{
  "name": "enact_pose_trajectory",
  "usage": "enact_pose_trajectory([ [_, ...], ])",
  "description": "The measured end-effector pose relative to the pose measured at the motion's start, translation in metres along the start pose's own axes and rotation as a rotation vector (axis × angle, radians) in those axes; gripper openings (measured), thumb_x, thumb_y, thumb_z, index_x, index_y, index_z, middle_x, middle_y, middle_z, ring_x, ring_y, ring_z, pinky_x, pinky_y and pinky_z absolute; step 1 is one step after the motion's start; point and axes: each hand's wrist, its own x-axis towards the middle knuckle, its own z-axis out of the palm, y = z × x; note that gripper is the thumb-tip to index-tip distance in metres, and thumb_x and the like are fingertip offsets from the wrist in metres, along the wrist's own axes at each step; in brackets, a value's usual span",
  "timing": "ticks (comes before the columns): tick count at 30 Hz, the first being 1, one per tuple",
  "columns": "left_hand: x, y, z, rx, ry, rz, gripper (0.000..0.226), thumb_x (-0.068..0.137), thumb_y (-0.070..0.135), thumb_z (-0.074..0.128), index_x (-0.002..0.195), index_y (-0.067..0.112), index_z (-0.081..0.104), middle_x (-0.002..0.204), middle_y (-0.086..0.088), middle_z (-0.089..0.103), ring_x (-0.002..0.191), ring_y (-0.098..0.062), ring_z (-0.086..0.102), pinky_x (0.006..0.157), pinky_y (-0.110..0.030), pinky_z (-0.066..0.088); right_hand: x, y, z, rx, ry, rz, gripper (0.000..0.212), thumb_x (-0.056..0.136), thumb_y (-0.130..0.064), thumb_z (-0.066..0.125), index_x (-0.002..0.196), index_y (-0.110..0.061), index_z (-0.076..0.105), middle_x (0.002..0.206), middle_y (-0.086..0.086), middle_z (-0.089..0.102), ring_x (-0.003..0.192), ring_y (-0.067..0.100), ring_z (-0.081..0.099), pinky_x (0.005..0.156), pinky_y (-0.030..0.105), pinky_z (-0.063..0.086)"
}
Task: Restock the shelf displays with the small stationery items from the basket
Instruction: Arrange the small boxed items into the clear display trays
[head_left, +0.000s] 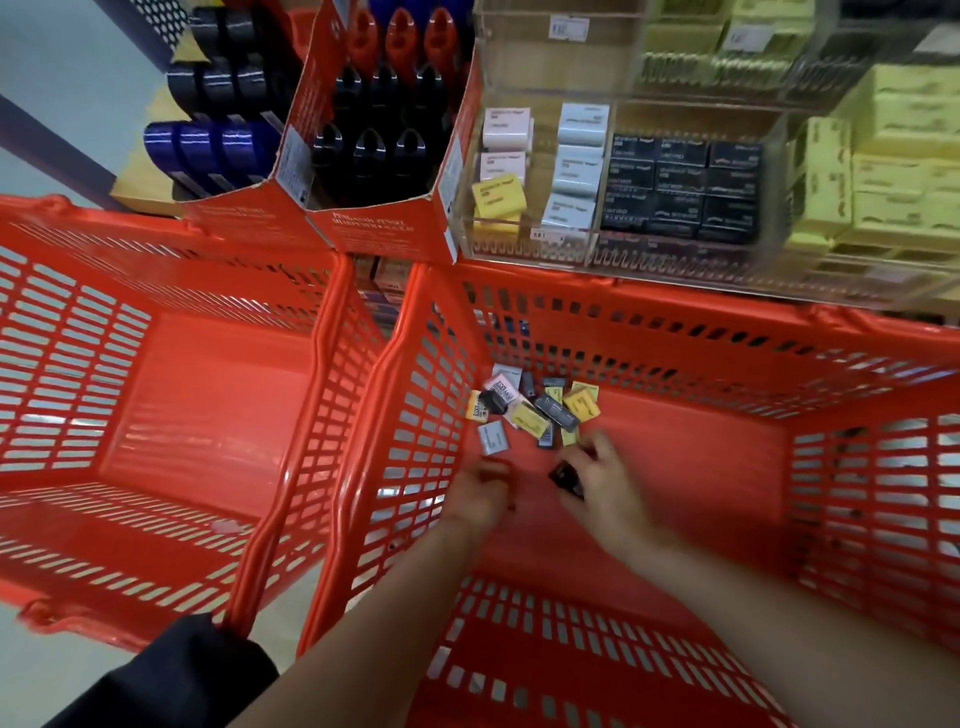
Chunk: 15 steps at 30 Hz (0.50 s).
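Note:
Both my hands reach down into the right red basket. On its floor lies a heap of small stationery packs in yellow, black, white and pink. My right hand grips a small black pack just below the heap. My left hand hovers beside it with fingers curled; what they hold, if anything, is hidden. Above the basket a clear shelf display holds rows of pink, yellow, white and black packs.
A second red basket stands at the left with nothing visible in it. Red cardboard display boxes of sharpeners sit on the shelf above it. Yellow boxes fill the shelf at the right.

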Motion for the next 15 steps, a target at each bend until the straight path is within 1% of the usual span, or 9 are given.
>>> enact_pose_trajectory([
  [2, -0.01, 0.008, 0.005, -0.177, -0.057, -0.09, 0.016, 0.099, 0.015, 0.053, 0.105, 0.008, 0.067, 0.083, -0.008, 0.071, 0.07, -0.021, 0.069, 0.059, -0.028, 0.059, -0.005, 0.0, -0.01, 0.278, 0.14, 0.123, 0.035, 0.08, -0.014, 0.078, 0.113, -0.015, 0.068, 0.112, 0.005, 0.049, 0.1, 0.025, 0.058, 0.088, 0.016, 0.04],
  [3, -0.016, 0.013, 0.007, -0.267, -0.119, -0.158, 0.019, 0.099, 0.023, 0.054, 0.103, 0.01, 0.067, 0.084, -0.006, 0.071, 0.071, -0.018, 0.068, 0.056, -0.025, 0.057, -0.007, -0.005, -0.015, 0.356, 0.181, 0.142, 0.034, 0.077, -0.015, 0.081, 0.109, -0.017, 0.07, 0.105, 0.002, 0.051, 0.093, 0.022, 0.06, 0.083, 0.014, 0.039],
  [4, -0.021, 0.016, 0.008, -0.346, -0.195, -0.216, 0.026, 0.099, 0.031, 0.053, 0.103, 0.011, 0.068, 0.088, -0.006, 0.072, 0.076, -0.018, 0.068, 0.058, -0.026, 0.056, -0.009, -0.012, -0.02, 0.403, 0.168, 0.139, 0.034, 0.076, -0.018, 0.083, 0.108, -0.02, 0.071, 0.102, 0.0, 0.052, 0.089, 0.019, 0.06, 0.081, 0.014, 0.04],
  [7, -0.03, 0.023, 0.007, -0.607, -0.355, -0.3, 0.05, 0.098, 0.053, 0.045, 0.105, 0.012, 0.071, 0.097, -0.009, 0.074, 0.088, -0.023, 0.067, 0.071, -0.033, 0.054, -0.012, -0.037, -0.027, 0.541, 0.004, 0.062, 0.037, 0.077, -0.03, 0.082, 0.111, -0.03, 0.069, 0.102, -0.006, 0.058, 0.089, 0.006, 0.062, 0.085, 0.018, 0.048],
  [8, -0.03, 0.024, 0.006, -0.675, -0.364, -0.307, 0.051, 0.098, 0.054, 0.045, 0.102, 0.012, 0.072, 0.096, -0.01, 0.073, 0.087, -0.023, 0.067, 0.072, -0.034, 0.054, -0.011, -0.04, -0.028, 0.559, -0.008, 0.038, 0.036, 0.08, -0.033, 0.079, 0.114, -0.031, 0.068, 0.103, -0.007, 0.062, 0.089, 0.004, 0.063, 0.085, 0.019, 0.05],
  [10, -0.028, 0.026, 0.003, -0.754, -0.313, -0.317, 0.038, 0.099, 0.043, 0.05, 0.095, 0.011, 0.07, 0.09, -0.009, 0.071, 0.081, -0.019, 0.064, 0.062, -0.03, 0.057, -0.003, -0.038, -0.034, 0.471, 0.117, 0.037, 0.027, 0.09, -0.034, 0.067, 0.116, -0.026, 0.068, 0.105, -0.005, 0.067, 0.09, 0.009, 0.065, 0.082, 0.021, 0.049],
  [12, -0.023, 0.024, -0.001, -0.801, -0.241, -0.351, 0.025, 0.099, 0.029, 0.055, 0.088, 0.009, 0.067, 0.084, -0.009, 0.066, 0.075, -0.015, 0.059, 0.051, -0.024, 0.055, 0.011, -0.028, -0.042, 0.347, 0.234, 0.108, 0.023, 0.094, -0.022, 0.062, 0.116, -0.017, 0.067, 0.11, 0.004, 0.065, 0.098, 0.021, 0.064, 0.085, 0.025, 0.044],
  [14, -0.018, 0.021, -0.005, -0.821, -0.232, -0.374, 0.019, 0.097, 0.023, 0.058, 0.087, 0.009, 0.067, 0.083, -0.009, 0.064, 0.072, -0.013, 0.057, 0.046, -0.021, 0.053, 0.024, -0.022, -0.045, 0.238, 0.198, 0.151, 0.037, 0.089, -0.018, 0.066, 0.125, -0.014, 0.06, 0.122, 0.009, 0.057, 0.111, 0.027, 0.056, 0.094, 0.029, 0.041],
  [15, -0.015, 0.02, -0.007, -0.826, -0.23, -0.376, 0.017, 0.096, 0.021, 0.058, 0.086, 0.01, 0.067, 0.081, -0.008, 0.065, 0.07, -0.013, 0.057, 0.045, -0.02, 0.052, 0.03, -0.021, -0.043, 0.149, 0.158, 0.127, 0.045, 0.087, -0.024, 0.068, 0.129, -0.015, 0.055, 0.126, 0.009, 0.054, 0.116, 0.029, 0.052, 0.097, 0.032, 0.041],
])
